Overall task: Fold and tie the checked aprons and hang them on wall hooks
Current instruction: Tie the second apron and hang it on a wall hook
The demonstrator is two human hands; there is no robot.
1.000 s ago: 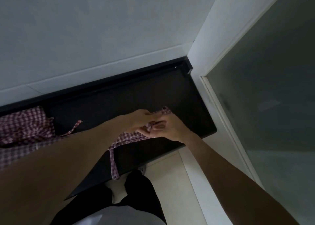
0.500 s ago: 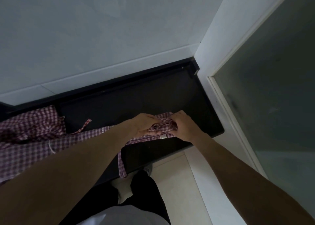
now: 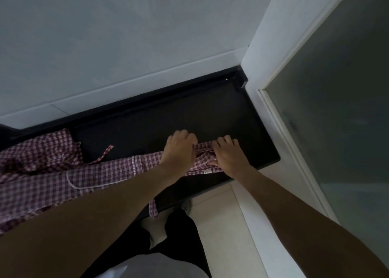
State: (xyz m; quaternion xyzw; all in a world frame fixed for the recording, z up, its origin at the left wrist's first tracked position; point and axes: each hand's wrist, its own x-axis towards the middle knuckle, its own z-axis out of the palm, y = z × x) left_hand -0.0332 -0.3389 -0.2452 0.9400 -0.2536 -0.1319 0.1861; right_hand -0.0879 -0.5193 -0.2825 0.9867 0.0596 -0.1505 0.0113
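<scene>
A red-and-white checked cotton apron (image 3: 101,172) lies rumpled along a smooth black counter (image 3: 221,117). The left hand (image 3: 179,149) and right hand (image 3: 228,154), fingers curled, both grip its bunched right end.

A black counter (image 3: 210,113) with a low raised rim ran along the foot of a pale grey wall (image 3: 126,35), its right end butting into the corner where a white door frame (image 3: 271,52) rose. A band of white tile (image 3: 147,82) edged the wall just above the counter's back rim. To the right of the frame stood a frosted glass panel (image 3: 336,109), dim and greenish. Below the counter's front edge lay a cream tiled floor (image 3: 221,235). Black trousers (image 3: 183,235) and a light shoe (image 3: 186,206) showed on the floor near the counter's front edge, with a grey shirt hem (image 3: 151,265) at the bottom.
</scene>
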